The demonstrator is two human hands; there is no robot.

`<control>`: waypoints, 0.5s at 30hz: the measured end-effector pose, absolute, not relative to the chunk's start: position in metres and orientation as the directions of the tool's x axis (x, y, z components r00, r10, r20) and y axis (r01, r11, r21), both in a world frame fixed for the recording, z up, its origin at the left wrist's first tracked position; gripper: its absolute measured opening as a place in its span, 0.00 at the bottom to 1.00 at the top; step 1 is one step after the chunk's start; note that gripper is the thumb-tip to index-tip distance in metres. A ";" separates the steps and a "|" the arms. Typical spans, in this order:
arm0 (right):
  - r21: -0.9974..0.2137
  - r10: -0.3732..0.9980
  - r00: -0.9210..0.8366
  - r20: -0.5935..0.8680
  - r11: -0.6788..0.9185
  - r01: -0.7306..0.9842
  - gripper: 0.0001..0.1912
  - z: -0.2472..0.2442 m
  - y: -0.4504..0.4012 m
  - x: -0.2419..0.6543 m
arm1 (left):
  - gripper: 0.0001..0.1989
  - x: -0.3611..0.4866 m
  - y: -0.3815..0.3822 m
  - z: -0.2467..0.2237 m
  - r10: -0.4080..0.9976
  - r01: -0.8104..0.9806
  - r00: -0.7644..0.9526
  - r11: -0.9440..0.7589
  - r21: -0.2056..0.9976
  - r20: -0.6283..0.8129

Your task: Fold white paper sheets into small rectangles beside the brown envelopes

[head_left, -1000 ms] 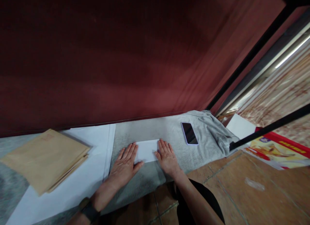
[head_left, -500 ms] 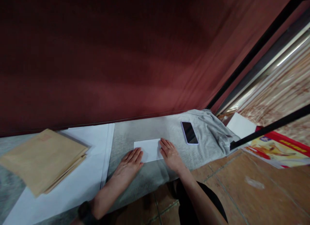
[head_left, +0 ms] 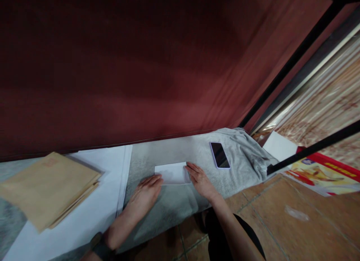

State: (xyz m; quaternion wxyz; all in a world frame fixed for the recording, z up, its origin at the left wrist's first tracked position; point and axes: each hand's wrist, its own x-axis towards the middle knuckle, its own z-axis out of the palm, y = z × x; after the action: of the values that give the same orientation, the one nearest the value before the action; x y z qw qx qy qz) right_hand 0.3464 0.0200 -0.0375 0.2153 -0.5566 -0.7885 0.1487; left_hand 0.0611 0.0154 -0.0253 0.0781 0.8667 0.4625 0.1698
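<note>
A small folded white paper (head_left: 173,174) lies across the grey cloth, its near edge slightly raised. My left hand (head_left: 149,189) grips its left end, with the fingers close together and the thumb hidden. At the opposite end, my right hand (head_left: 199,178) holds the paper with fingers side by side. A phone (head_left: 220,155) with a dark screen and a pale purple edge rests to the right of my right hand.
Brown envelopes (head_left: 53,186) are stacked on large white sheets (head_left: 112,186) at the left. A dark red panel (head_left: 140,84) rises behind the cloth-covered surface (head_left: 174,208). Black bars (head_left: 292,58) and a red and yellow box (head_left: 326,173) are at the right, above a tiled floor (head_left: 275,212).
The paper's near edge has come up and its visible face looks narrower. My left hand has moved slightly left and down, its fingers now curled more around the paper's end.
</note>
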 end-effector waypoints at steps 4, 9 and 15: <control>-0.615 0.938 -0.284 0.198 0.345 0.709 0.24 -0.025 0.021 0.344 | 0.16 0.062 0.018 -0.007 0.905 0.703 0.302 -0.424 0.571 0.299; -0.733 0.979 -0.139 0.147 0.203 0.650 0.14 -0.014 0.024 0.332 | 0.19 0.069 0.023 0.008 0.992 0.478 0.006 -0.115 0.871 0.128; -0.679 0.995 0.038 0.094 0.036 0.733 0.16 -0.021 0.028 0.316 | 0.38 0.074 0.033 -0.004 0.997 0.159 -0.006 0.073 0.985 -0.073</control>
State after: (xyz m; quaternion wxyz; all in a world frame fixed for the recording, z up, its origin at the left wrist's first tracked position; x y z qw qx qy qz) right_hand 0.3162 0.0278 -0.0208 0.2941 -0.6576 -0.6570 0.2224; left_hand 0.0736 0.0326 -0.0037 0.4765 0.5194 0.5563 0.4400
